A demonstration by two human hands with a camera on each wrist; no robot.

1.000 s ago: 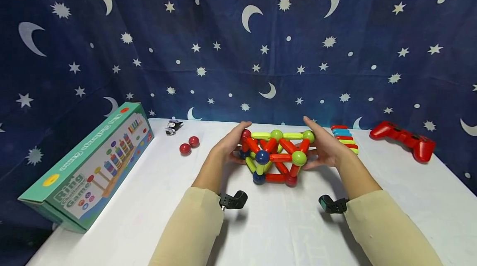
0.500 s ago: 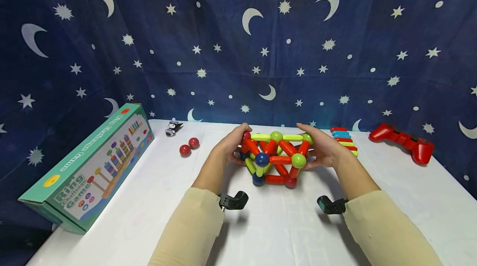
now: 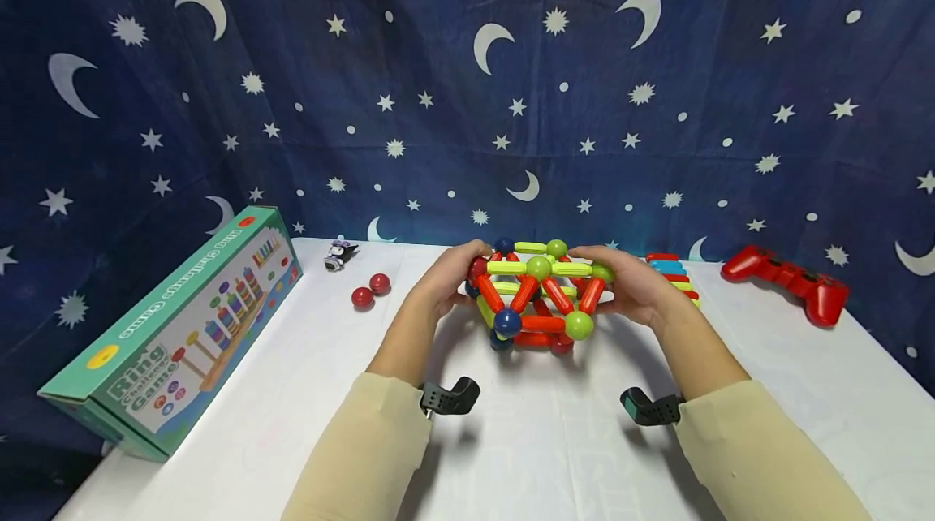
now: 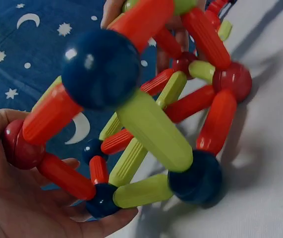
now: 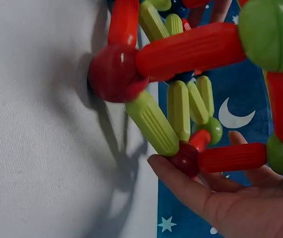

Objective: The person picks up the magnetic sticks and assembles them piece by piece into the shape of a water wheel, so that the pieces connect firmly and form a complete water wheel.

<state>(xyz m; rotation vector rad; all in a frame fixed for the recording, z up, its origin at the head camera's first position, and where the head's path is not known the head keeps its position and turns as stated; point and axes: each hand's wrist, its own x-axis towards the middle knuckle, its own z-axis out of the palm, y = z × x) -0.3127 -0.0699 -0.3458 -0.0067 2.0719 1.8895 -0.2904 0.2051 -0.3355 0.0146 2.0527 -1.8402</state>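
Observation:
A frame of magnetic rods and balls (image 3: 542, 324), built from red and yellow-green rods with red, blue and green balls, is held between both hands over the white table. My left hand (image 3: 447, 276) grips its left side; in the left wrist view the fingers curl under a blue ball (image 4: 101, 201) and the palm lies by a red ball (image 4: 21, 144). On the other side my right hand (image 3: 634, 284) grips the frame, its index fingertip against a red ball (image 5: 185, 159) in the right wrist view. The frame tilts toward me. Whether its lowest balls touch the table I cannot tell.
Two loose red balls (image 3: 371, 291) lie left of the frame, with a small figurine (image 3: 338, 254) behind them. A green game box (image 3: 193, 326) stands far left. Several loose rods (image 3: 666, 268) and a red game controller (image 3: 789, 282) sit at the right. A starry curtain (image 3: 409, 58) hangs behind.
The frame has tipped toward me, so its rear top rod and balls now show above the front ones. Both hands have kept hold and turned with it.

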